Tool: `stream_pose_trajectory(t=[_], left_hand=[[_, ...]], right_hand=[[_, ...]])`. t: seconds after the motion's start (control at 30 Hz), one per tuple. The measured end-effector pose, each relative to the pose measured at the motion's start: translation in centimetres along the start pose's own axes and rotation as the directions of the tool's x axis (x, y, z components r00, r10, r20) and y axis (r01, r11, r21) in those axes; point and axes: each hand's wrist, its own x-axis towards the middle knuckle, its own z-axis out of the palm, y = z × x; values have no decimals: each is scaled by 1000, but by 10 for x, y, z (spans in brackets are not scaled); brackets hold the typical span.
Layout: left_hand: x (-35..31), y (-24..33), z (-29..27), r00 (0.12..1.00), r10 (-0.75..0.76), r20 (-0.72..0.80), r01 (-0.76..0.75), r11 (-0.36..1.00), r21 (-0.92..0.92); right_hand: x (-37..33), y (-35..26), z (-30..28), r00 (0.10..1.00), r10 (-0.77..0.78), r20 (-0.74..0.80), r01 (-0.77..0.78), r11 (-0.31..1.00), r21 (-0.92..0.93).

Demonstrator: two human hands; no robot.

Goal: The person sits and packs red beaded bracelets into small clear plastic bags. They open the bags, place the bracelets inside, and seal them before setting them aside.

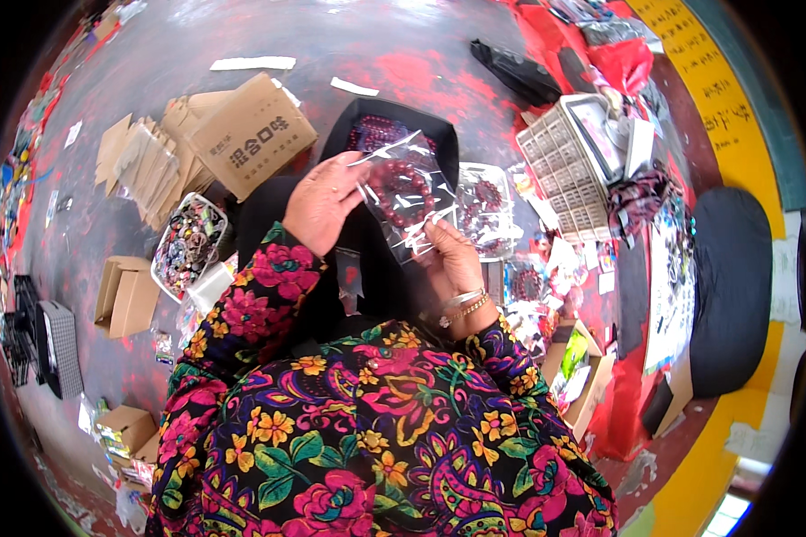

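A clear plastic bag (430, 179) with a dark red bead bracelet (399, 191) inside is stretched between my two hands. My left hand (325, 202) pinches the bag's upper left edge. Lower down on the right, my right hand (457, 259) grips its bottom corner between thumb and fingers. Behind the bag stands a black box (448, 134) with dark purple-red beads (374, 131) in it, partly hidden by the bag. A white basket (509, 201) beside my right hand contains bracelets (482, 194) in clear bags.
To the left are a cardboard box (252, 134), flattened cartons (166, 152), a white basket of mixed trinkets (191, 243) and a small open carton (127, 297). A cream crate (560, 161) and a black stool (731, 291) stand at right. Another carton (591, 376) sits near my right elbow.
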Motion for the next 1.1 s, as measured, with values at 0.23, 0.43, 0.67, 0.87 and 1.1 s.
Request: stream_pose_trajectory(t=[0.23, 0.43, 0.67, 0.87, 1.1], left_hand=[[-5, 17, -3, 999, -2, -51, 9, 989, 146], [-28, 61, 2, 941, 337, -11, -238, 685, 689], [-51, 52, -10, 794, 168, 584, -393, -591, 705], [-42, 50, -12, 845, 189, 500, -324, -562, 761], [-30, 51, -5, 851, 148, 504, -341, -574, 744]], right_hand=[[7, -18, -133, 902, -188, -388, 239, 967, 88], [19, -25, -257, 693, -149, -706, 266, 962, 58], [93, -16, -320, 659, -31, -751, 261, 947, 190], [161, 4, -317, 695, 68, -716, 111, 973, 201], [213, 61, -367, 735, 37, -677, 183, 950, 251]])
